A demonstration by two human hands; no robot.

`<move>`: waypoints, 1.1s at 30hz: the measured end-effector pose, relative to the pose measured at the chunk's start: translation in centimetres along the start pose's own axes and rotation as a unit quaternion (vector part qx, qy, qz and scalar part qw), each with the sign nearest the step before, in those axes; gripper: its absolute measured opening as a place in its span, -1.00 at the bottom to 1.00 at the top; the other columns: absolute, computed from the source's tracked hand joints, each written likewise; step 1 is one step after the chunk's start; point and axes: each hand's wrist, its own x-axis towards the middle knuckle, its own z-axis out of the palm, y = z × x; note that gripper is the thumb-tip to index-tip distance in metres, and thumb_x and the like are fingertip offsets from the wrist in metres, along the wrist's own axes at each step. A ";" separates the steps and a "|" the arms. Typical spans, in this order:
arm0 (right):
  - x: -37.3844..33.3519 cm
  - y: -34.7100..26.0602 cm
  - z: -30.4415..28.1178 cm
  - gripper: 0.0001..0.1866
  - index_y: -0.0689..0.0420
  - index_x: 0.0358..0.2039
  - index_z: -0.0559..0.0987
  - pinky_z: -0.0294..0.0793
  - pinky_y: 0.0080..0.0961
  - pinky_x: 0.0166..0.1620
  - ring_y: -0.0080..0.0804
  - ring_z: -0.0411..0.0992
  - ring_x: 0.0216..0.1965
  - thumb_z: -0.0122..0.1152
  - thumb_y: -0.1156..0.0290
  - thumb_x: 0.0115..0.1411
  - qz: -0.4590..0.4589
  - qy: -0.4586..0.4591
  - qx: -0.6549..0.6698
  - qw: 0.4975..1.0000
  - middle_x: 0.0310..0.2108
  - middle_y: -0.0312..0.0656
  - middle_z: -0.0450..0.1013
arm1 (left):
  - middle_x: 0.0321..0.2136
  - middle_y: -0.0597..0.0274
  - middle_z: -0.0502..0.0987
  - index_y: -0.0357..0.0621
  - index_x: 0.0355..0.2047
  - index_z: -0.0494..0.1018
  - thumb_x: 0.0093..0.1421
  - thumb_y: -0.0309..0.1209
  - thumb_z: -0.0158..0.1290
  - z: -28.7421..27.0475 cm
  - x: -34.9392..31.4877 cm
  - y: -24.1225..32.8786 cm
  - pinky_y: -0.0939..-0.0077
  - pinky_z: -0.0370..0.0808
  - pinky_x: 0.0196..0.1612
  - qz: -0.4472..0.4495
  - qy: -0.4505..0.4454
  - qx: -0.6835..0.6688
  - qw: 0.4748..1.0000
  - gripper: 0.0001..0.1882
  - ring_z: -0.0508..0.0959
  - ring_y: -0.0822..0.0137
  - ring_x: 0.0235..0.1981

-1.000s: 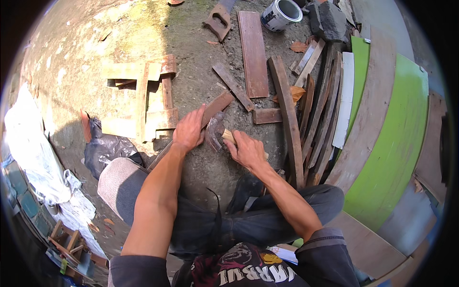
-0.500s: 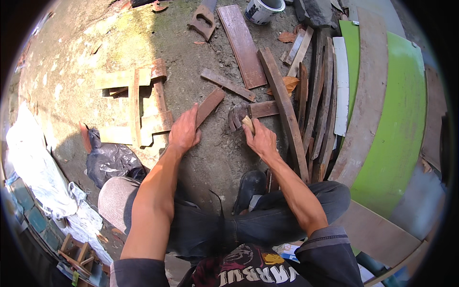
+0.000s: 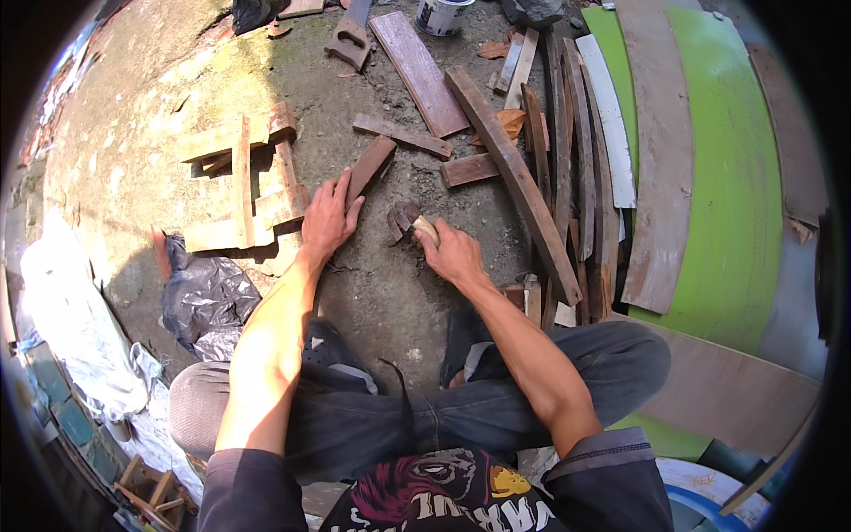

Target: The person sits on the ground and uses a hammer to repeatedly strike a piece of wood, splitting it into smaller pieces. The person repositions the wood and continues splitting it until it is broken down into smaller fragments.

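My left hand [image 3: 328, 220] is closed around the near end of a short brown wooden block [image 3: 369, 167], thumb on one side and fingers on the other. The block slants away to the right, low over the concrete. My right hand [image 3: 456, 254] grips a hammer by its pale wooden handle [image 3: 427, 232]. Its dark metal head [image 3: 404, 217] points left, apart from the block and a little nearer to me. A joined frame of wooden slats [image 3: 241, 182] lies in sunlight left of my left hand. A thin wood strip [image 3: 403, 135] rests just beyond the block.
Along the right lie a long dark beam [image 3: 514, 182], several narrow slats [image 3: 581, 142] and green panels [image 3: 722, 177]. A handsaw [image 3: 349, 40], a wide plank [image 3: 419, 75] and a paint can [image 3: 443, 15] sit at the far side. A black plastic bag [image 3: 208, 297] is near my left knee.
My right hand has drawn the hammer toward me, away from the short board lying under the long beam. My left hand keeps its hold on the block. The whole view has shifted slightly.
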 end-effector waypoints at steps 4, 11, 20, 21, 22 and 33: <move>-1.1 -0.4 -0.5 -0.54 0.15 -0.14 0.50 0.47 0.12 -0.14 0.29 0.53 -0.23 0.03 -0.04 0.34 0.055 0.011 0.006 0.998 -0.31 0.20 0.57 | -0.02 -0.12 0.49 -0.14 0.33 0.24 0.35 -0.16 0.01 -0.2 0.5 -1.3 0.08 0.46 0.10 0.043 -0.091 -0.054 0.993 -0.40 0.52 -0.12 -0.02; -2.2 0.6 0.2 -0.46 0.18 -0.10 0.54 0.43 0.11 -0.07 0.35 0.50 -0.13 -0.01 -0.11 0.34 0.095 0.088 0.097 0.987 -0.26 0.31 0.55 | 0.17 -0.09 0.39 -0.24 0.26 0.30 0.33 -0.13 0.04 1.2 -1.8 -0.5 0.14 0.33 0.25 0.032 0.021 0.041 0.998 -0.40 0.38 -0.11 0.18; -4.3 -0.6 0.8 -0.52 0.16 -0.16 0.50 0.45 0.12 -0.15 0.33 0.53 -0.23 0.04 -0.06 0.34 0.058 0.095 0.032 0.993 -0.31 0.25 0.56 | 0.31 -0.12 0.20 -0.40 0.37 0.02 0.12 0.02 0.23 0.0 -7.1 -2.8 0.24 0.16 0.38 0.063 -0.043 0.137 0.988 0.03 0.21 0.04 0.36; -4.4 -0.6 1.3 -0.53 0.16 -0.16 0.49 0.46 0.12 -0.17 0.32 0.53 -0.24 0.05 -0.06 0.34 0.023 0.096 0.017 0.995 -0.32 0.23 0.57 | 0.34 -0.11 0.17 -0.40 0.38 0.00 0.12 0.02 0.23 0.0 -7.4 -3.5 0.23 0.14 0.39 0.056 -0.047 0.152 0.986 0.04 0.18 0.06 0.38; -4.6 -0.5 1.5 -0.54 0.15 -0.16 0.48 0.46 0.12 -0.19 0.31 0.53 -0.26 0.05 -0.05 0.34 -0.008 0.100 -0.001 0.995 -0.33 0.22 0.57 | 0.34 -0.11 0.17 -0.39 0.38 0.00 0.11 0.01 0.23 0.0 -7.6 -3.7 0.21 0.13 0.40 0.075 -0.037 0.150 0.985 0.05 0.17 0.05 0.38; 0.0 -1.9 0.5 -0.61 0.05 -0.09 0.48 0.54 -0.16 -0.39 -0.10 0.57 -0.36 0.21 0.03 0.26 -0.383 -0.020 -0.168 0.908 -0.34 -0.11 0.50 | 0.33 0.02 0.22 -0.32 0.40 0.01 0.12 0.02 0.18 -0.6 -8.4 -3.7 0.18 0.14 0.37 0.070 -0.062 0.143 0.985 0.02 0.21 0.12 0.35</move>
